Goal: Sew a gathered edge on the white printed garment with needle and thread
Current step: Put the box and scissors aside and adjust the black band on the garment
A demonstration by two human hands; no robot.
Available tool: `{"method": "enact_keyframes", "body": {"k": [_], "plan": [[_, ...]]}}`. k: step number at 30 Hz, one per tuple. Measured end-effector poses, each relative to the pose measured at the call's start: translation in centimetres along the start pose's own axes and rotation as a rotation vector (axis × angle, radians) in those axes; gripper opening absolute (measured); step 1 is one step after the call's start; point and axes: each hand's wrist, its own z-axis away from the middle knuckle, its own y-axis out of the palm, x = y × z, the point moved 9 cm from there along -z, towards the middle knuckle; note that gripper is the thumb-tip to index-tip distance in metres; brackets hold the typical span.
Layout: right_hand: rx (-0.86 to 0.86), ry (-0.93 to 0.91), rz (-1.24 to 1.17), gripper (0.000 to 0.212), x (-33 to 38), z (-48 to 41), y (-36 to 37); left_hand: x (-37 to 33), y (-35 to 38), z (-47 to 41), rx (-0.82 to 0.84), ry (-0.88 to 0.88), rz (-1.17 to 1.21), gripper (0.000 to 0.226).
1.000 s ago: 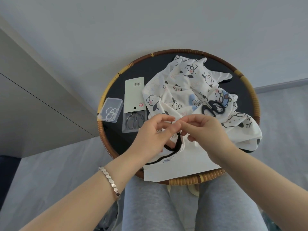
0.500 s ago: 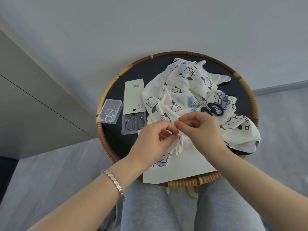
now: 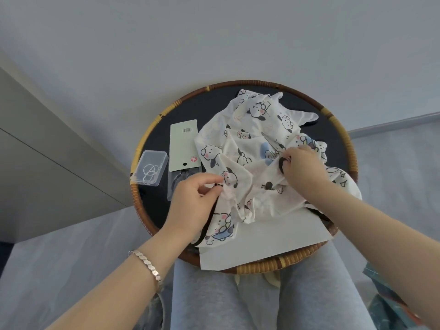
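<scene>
Rattan tray (image 3: 240,82), barcoded card (image 3: 184,144), left hand (image 3: 192,201) pinching garment (image 3: 252,115); right hand (image 3: 302,167) gripping scissors (image 3: 281,164)

Worn items only. The left hand (image 3: 192,203) and right hand (image 3: 302,167) are uncovered, and both forearms are bare along all the length in view. On the left wrist is a bracelet (image 3: 148,264) of silvery metal with a faint rose tint, made of flat angled links set edge to edge, brightest on the upper side. On the legs are trousers (image 3: 214,301) of light grey, soft heathered knit, loose on both thighs, with shallow creases along the inner sides.
</scene>
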Motion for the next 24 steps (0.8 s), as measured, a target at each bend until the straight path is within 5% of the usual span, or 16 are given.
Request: {"method": "enact_keyframes", "body": {"k": [8, 10, 14, 16, 22, 24], "plan": [[0.076, 0.042, 0.223, 0.027, -2.0, -0.9, 1.4, 3.7, -1.4, -0.8, -0.085, -0.13, -0.03, 0.023], [0.121, 0.084, 0.064, 0.033, -1.5, -0.4, 1.3, 3.9, -1.4, -0.6, -0.082, -0.144, -0.005, 0.024], [0.384, 0.155, -0.63, 0.034, 1.4, 2.6, 1.5, 3.6, -1.5, -0.3, -0.087, -0.15, 0.086, 0.025], [0.506, 0.136, -0.712, 0.035, 2.8, 4.5, 1.4, 3.4, -1.6, 0.0, -0.086, -0.158, 0.141, 0.026], [0.611, -0.071, -0.267, 0.062, 4.5, 7.4, 0.0, 2.9, -1.3, 0.4, -0.058, -0.172, 0.24, 0.031], [0.622, -0.117, -0.153, 0.052, 4.8, 7.8, 0.0, 2.9, -1.2, 0.5, -0.045, -0.179, 0.241, 0.032]]}}
